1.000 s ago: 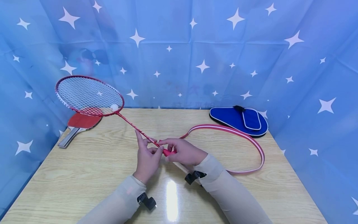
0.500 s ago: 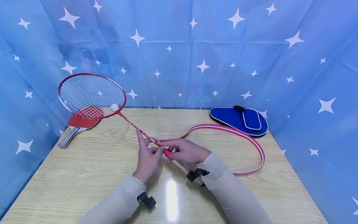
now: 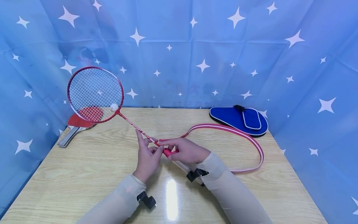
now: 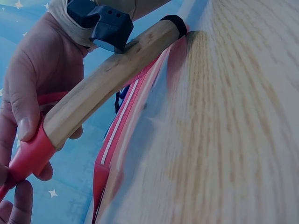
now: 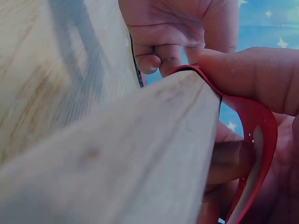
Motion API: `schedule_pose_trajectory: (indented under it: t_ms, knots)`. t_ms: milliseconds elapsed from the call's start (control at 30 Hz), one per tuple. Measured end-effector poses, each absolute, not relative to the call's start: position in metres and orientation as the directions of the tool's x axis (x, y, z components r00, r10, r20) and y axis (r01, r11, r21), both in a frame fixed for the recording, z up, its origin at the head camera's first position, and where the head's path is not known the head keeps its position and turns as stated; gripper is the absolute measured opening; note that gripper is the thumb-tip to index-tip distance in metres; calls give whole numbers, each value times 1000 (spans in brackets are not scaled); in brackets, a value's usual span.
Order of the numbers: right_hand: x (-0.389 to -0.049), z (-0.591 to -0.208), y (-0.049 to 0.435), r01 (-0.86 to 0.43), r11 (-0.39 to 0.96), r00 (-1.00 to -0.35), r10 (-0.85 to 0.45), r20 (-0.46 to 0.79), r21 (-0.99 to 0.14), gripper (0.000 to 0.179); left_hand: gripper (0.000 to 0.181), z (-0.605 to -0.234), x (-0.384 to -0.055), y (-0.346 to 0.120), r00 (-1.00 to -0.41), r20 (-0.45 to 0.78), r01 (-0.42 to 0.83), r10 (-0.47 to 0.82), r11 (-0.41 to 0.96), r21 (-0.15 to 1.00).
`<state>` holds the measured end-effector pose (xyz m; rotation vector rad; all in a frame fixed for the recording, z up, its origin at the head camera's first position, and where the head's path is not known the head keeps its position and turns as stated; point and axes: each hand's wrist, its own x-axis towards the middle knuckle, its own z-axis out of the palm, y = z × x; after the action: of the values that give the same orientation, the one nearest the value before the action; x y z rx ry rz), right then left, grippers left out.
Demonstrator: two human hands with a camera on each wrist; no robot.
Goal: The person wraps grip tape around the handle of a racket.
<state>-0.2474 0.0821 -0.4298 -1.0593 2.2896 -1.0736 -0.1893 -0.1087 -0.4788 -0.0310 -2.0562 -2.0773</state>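
A red-and-white badminton racket (image 3: 119, 113) slants across the middle, its strung head raised at the far left. My left hand (image 3: 147, 160) pinches the shaft at its lower end between thumb and fingers, with the index finger extended along it. A strip of red grip tape (image 4: 32, 156) wraps the top of the bare wooden handle (image 4: 112, 74). My right hand (image 3: 191, 151) pinches the tape against the handle; in the right wrist view, the tape (image 5: 266, 135) loops away round its fingers. The handle's black-capped end points toward me under the right wrist.
The tape's long free length, red with a pale stripe, curves over the table (image 3: 84, 186) at right. A red table tennis bat (image 3: 84, 121) and white ball (image 3: 114, 107) lie behind the racket head. A blue bat case (image 3: 232, 118) lies back right, before a starry curtain (image 3: 179, 53).
The racket has rolled about its shaft, so its head faces the camera more fully. My right hand shifted slightly right along the handle, then stayed about there. My left hand barely moved.
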Motion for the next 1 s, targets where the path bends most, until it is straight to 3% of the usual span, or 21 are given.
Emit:
schedule_pose_trajectory:
  t_ms: [467,800,1000]
  knots:
    - [-254,-432,85,-431,347,-594,-804,-27,-833,56,122,-480,-193,-107,-964,217,229,-155,-63,971]
    - [-252,-430,85,-412,378,-607,-792,-59,-829,63,96,-479,-196,-116,-947,202,230,-252,-87,969]
    - [-251,-431,84,-407,387,-595,-800,-81,-827,67,104,-479,-199,-118,-941,189,219,-280,-78,973]
